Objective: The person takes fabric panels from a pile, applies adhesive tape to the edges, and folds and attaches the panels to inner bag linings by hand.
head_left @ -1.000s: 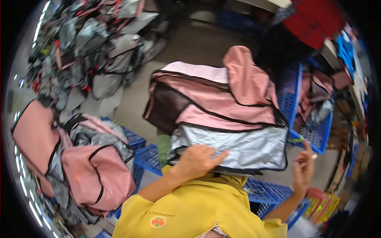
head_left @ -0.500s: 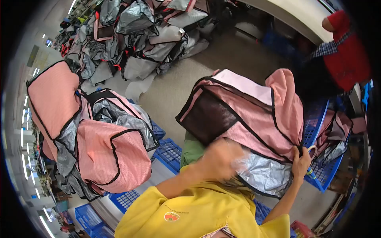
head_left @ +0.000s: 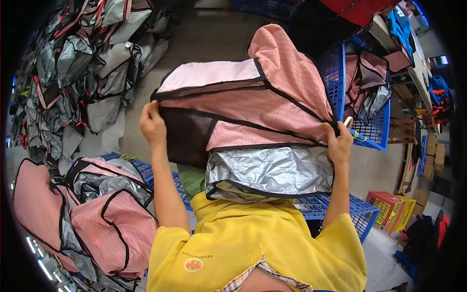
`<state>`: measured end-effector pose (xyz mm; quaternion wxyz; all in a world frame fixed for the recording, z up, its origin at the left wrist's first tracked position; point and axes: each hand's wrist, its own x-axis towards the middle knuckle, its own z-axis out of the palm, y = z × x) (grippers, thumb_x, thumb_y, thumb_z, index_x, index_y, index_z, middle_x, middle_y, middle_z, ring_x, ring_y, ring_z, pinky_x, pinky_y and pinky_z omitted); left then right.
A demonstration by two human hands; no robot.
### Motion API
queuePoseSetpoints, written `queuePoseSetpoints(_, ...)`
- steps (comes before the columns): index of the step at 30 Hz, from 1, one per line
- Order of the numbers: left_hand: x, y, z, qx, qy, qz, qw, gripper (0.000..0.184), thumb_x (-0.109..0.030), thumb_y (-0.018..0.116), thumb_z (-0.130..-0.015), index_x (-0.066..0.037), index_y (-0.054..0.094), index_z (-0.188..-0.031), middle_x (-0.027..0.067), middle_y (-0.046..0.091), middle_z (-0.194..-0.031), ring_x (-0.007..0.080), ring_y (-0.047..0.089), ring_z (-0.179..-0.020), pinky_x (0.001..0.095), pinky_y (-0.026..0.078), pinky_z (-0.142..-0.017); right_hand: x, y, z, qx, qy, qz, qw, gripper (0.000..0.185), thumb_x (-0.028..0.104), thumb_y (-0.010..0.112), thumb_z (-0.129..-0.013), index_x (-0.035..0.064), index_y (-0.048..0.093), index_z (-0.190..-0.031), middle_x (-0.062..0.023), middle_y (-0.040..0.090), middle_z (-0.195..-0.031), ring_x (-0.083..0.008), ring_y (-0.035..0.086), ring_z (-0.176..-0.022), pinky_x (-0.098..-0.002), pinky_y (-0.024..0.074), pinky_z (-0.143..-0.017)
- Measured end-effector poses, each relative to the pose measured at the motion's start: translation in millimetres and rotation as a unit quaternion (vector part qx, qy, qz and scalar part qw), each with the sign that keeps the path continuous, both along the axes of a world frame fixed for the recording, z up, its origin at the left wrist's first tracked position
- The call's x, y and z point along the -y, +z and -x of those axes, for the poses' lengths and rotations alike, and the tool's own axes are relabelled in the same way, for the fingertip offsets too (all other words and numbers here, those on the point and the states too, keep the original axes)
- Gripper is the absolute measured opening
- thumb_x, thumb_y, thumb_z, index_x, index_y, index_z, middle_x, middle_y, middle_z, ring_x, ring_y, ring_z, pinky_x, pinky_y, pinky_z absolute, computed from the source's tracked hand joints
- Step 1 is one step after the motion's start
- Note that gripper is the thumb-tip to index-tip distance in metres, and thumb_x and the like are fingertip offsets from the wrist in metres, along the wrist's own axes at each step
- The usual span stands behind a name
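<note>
A pink insulated bag [head_left: 243, 109] with black trim, a dark mesh pocket and a silver foil lining [head_left: 270, 165] is stretched across my lap. My left hand [head_left: 153, 127] is closed on its left corner, above the mesh pocket. At the opposite end, my right hand [head_left: 339, 141] pinches the black-trimmed edge. A pale ring, perhaps a scissor handle [head_left: 349, 122], shows beside the right fingers, with a blue and yellow piece below it. How the right hand holds this tool is partly hidden.
More pink bags [head_left: 114, 228] are heaped at left. A large pile of silver-lined bags [head_left: 73, 63] lies beyond. At right, a blue crate [head_left: 340, 78] contains pink bags. Red crates [head_left: 384, 209] stand farther right, and a person in red [head_left: 352, 9] is at the back.
My left hand has moved left and up from the bag's lower edge to its left corner and grips it. The bag is now spread wider and flatter. The view has turned right.
</note>
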<state>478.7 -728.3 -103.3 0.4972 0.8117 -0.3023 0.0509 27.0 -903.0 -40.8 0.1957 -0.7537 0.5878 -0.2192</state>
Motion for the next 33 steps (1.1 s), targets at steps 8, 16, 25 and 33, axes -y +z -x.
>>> queuePoseSetpoints(8,-82,51,-6,-0.068,0.017,0.091,0.993,0.031,-0.022,0.058,-0.102,0.005,0.069,-0.091,-0.0002,0.063,-0.079,0.0085,0.050,-0.075,0.0248,0.042,-0.068,11,39,-13,0.046,0.029,-0.034,0.998,0.037,0.036,0.072,-0.088,-0.0001,0.064,-0.087,-0.0163,0.061,-0.069,-0.0274,0.055,-0.059,-0.0385,0.0432,-0.058)
queuePoseSetpoints(16,-114,33,8,-0.055,0.059,0.013,0.997,0.043,-0.035,0.054,-0.104,0.002,0.060,-0.083,0.0022,0.053,-0.069,0.0128,0.042,-0.069,0.0307,0.040,-0.064,27,25,-43,-0.001,0.059,-0.069,0.996,0.046,0.048,0.071,-0.086,0.0034,0.066,-0.093,-0.0175,0.068,-0.079,-0.0378,0.066,-0.077,-0.0445,0.0480,-0.067)
queuePoseSetpoints(25,-127,29,35,0.000,0.086,-0.074,0.994,0.042,-0.035,0.050,-0.104,0.003,0.057,-0.089,0.0203,0.052,-0.069,0.0270,0.040,-0.063,0.0399,0.040,-0.061,17,16,-41,0.017,0.058,-0.066,0.996,0.043,0.044,0.074,-0.085,0.0039,0.066,-0.097,-0.0165,0.068,-0.080,-0.0357,0.066,-0.075,-0.0434,0.0486,-0.068)
queuePoseSetpoints(33,-116,47,35,-0.003,0.072,-0.058,0.996,0.042,-0.033,0.051,-0.104,0.003,0.050,-0.083,0.0183,0.045,-0.066,0.0247,0.033,-0.063,0.0378,0.038,-0.058,14,6,-33,0.031,0.043,-0.053,0.997,0.045,0.044,0.075,-0.085,0.0030,0.065,-0.099,-0.0162,0.068,-0.081,-0.0331,0.066,-0.076,-0.0414,0.0488,-0.069)
